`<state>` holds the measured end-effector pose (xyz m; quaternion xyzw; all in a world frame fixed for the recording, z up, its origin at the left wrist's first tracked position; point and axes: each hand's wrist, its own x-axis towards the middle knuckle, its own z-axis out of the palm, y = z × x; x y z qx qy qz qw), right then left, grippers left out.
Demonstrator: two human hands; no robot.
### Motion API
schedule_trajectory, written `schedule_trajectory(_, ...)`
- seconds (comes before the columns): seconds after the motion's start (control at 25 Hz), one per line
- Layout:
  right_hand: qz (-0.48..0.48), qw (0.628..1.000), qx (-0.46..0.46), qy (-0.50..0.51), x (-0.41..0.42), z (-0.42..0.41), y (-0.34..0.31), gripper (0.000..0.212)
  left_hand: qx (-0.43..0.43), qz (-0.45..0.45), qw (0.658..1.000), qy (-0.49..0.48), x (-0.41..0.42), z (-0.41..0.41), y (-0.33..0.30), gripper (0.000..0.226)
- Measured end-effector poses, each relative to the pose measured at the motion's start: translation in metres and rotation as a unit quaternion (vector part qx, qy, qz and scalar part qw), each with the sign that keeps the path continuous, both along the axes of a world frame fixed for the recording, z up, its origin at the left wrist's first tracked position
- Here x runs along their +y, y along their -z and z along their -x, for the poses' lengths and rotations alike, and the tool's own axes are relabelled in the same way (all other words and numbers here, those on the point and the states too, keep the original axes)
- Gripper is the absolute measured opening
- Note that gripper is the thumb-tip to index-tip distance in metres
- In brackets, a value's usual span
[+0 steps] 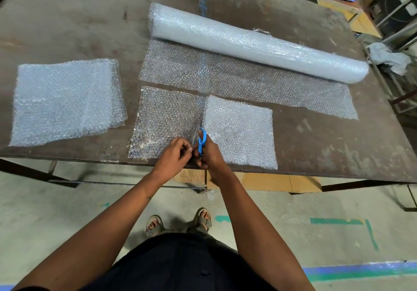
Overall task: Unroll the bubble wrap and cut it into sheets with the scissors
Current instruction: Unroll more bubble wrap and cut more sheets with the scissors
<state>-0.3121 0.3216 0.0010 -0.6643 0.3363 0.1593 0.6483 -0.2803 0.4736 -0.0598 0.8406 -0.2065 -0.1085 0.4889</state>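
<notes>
Blue-handled scissors (202, 142) sit in the right hand (208, 155), fingers curled through the loops, at the near table edge (316, 174). Left hand (174, 156) pinches the strip's near edge just beside them. Step: starting a dividing cut between left piece (165, 121) and right piece (239, 130). Next: advance the blades straight toward the roll (255, 42), keeping the strip taut.

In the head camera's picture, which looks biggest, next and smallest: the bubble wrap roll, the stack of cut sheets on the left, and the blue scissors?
1. Bubble wrap roll, longest by far.
2. Stack of cut sheets; it lies nearer the camera, yet looks smaller.
3. Blue scissors, held in the right hand, clearly smallest.
</notes>
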Motion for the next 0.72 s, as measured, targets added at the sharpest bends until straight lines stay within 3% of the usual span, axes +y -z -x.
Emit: schedule_trajectory(0.72,-0.009,1.0,-0.017,-0.004,-0.006,0.002,0.006,0.061,-0.002,-0.007,1.0,-0.026,-0.002,0.0,0.003,0.008)
